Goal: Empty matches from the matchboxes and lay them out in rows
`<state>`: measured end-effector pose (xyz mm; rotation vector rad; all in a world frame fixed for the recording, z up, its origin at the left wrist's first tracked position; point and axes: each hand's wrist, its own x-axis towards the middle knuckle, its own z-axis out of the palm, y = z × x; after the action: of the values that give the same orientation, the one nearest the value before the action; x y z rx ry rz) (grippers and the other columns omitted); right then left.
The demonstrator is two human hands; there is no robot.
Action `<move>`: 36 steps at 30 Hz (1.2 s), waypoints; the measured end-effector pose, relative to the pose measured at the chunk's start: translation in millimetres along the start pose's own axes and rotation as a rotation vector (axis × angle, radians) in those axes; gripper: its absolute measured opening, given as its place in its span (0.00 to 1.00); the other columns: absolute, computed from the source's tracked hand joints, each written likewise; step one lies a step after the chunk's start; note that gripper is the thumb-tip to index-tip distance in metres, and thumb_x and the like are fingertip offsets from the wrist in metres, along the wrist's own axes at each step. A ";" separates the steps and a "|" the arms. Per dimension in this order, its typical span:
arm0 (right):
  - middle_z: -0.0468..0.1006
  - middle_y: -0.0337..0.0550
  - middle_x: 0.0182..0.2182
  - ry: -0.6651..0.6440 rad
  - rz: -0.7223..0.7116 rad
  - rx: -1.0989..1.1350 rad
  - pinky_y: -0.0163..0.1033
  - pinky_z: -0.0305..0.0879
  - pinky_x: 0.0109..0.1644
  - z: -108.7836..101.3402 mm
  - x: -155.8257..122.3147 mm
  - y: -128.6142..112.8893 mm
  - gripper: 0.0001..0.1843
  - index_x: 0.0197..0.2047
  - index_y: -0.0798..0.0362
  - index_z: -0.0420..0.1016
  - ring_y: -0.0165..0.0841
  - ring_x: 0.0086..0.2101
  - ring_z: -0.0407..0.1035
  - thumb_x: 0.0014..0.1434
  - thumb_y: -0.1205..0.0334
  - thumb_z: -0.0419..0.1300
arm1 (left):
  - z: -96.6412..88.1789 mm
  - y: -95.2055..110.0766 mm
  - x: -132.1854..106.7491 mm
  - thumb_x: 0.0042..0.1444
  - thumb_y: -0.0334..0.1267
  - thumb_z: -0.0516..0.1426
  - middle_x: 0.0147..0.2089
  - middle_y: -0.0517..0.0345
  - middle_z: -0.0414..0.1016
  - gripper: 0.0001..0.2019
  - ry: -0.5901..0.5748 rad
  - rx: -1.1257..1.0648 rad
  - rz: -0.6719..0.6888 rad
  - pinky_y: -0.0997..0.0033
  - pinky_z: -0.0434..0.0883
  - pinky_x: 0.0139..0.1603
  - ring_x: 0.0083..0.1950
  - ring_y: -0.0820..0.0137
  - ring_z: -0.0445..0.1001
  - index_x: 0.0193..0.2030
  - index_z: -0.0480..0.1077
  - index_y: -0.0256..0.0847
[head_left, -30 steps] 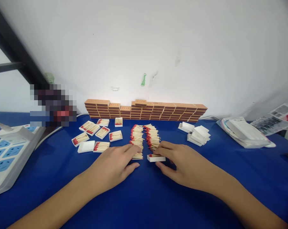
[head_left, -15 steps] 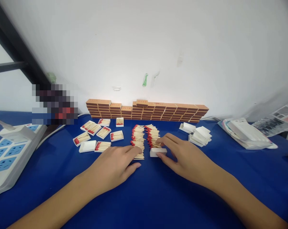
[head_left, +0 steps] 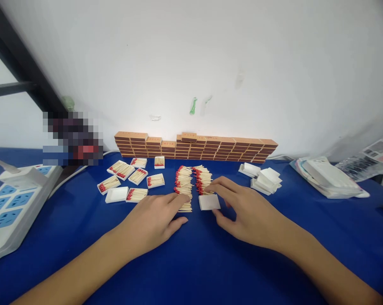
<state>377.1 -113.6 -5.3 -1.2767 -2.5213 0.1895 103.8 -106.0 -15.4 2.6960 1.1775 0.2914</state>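
My left hand [head_left: 156,218] lies over the near end of the left row of red-tipped matches [head_left: 183,180], its fingers stretched out and its thumb apart on the table. My right hand [head_left: 239,207] grips a white matchbox tray [head_left: 209,202] between thumb and fingertips. This tray is at the near end of the right row of matches [head_left: 203,178], with a broad white face toward me. To the left lie several trays filled with matches [head_left: 137,195]. Among them is a white tray [head_left: 116,195] in which I see no matches.
Stacked brown matchboxes [head_left: 194,148] form a low wall at the back. White trays [head_left: 265,181] are heaped on the right, beside stacked plastic packaging [head_left: 329,178]. A power strip [head_left: 16,203] with a plug lies at the left on the blue table [head_left: 191,262].
The tray in my right hand has tipped, so its broad face shows instead of its narrow side. My right thumb has shifted slightly right and nearer to me. My left hand stays put.
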 end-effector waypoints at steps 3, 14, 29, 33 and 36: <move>0.75 0.52 0.57 -0.039 -0.008 -0.009 0.49 0.79 0.46 1.6 -0.3 -0.3 0.19 0.61 0.49 0.73 0.43 0.45 0.79 0.67 0.65 0.62 | 2.3 -1.8 -0.4 0.72 0.39 0.57 0.47 0.56 0.82 0.15 0.032 -0.002 0.008 0.63 0.73 0.38 0.43 0.61 0.81 0.63 0.70 0.45; 0.76 0.51 0.56 0.026 -0.001 0.011 0.50 0.79 0.48 1.4 0.1 6.3 0.16 0.59 0.50 0.73 0.42 0.45 0.78 0.70 0.61 0.62 | 35.4 24.3 26.6 0.59 0.48 0.70 0.80 0.34 0.56 0.41 0.397 0.024 0.094 0.32 0.53 0.79 0.83 0.40 0.48 0.74 0.60 0.38; 0.82 0.43 0.34 0.161 0.269 -0.173 0.41 0.63 0.32 -34.8 -6.6 66.7 0.13 0.53 0.49 0.73 0.40 0.30 0.76 0.66 0.57 0.62 | -7.4 -25.0 35.6 0.69 0.48 0.62 0.71 0.39 0.71 0.21 0.517 0.167 0.179 0.38 0.55 0.79 0.78 0.47 0.61 0.63 0.73 0.39; 0.85 0.46 0.36 -0.030 0.347 -0.177 0.42 0.65 0.35 -36.7 -11.2 86.0 0.08 0.47 0.48 0.78 0.44 0.35 0.79 0.66 0.57 0.61 | -33.1 -74.1 27.0 0.67 0.47 0.62 0.56 0.44 0.80 0.14 0.513 0.186 0.010 0.44 0.69 0.67 0.62 0.50 0.74 0.52 0.79 0.40; 0.86 0.49 0.39 -0.103 0.363 -0.167 0.44 0.67 0.38 -33.7 -13.4 84.5 0.11 0.42 0.49 0.80 0.46 0.38 0.80 0.66 0.51 0.63 | -34.9 -91.8 19.4 0.62 0.54 0.65 0.56 0.43 0.79 0.19 0.376 0.212 -0.032 0.42 0.69 0.66 0.62 0.48 0.74 0.47 0.82 0.40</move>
<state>460.2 -74.9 2.3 -1.8304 -2.4083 0.1290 43.5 -27.2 -2.3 2.8837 1.4189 0.7338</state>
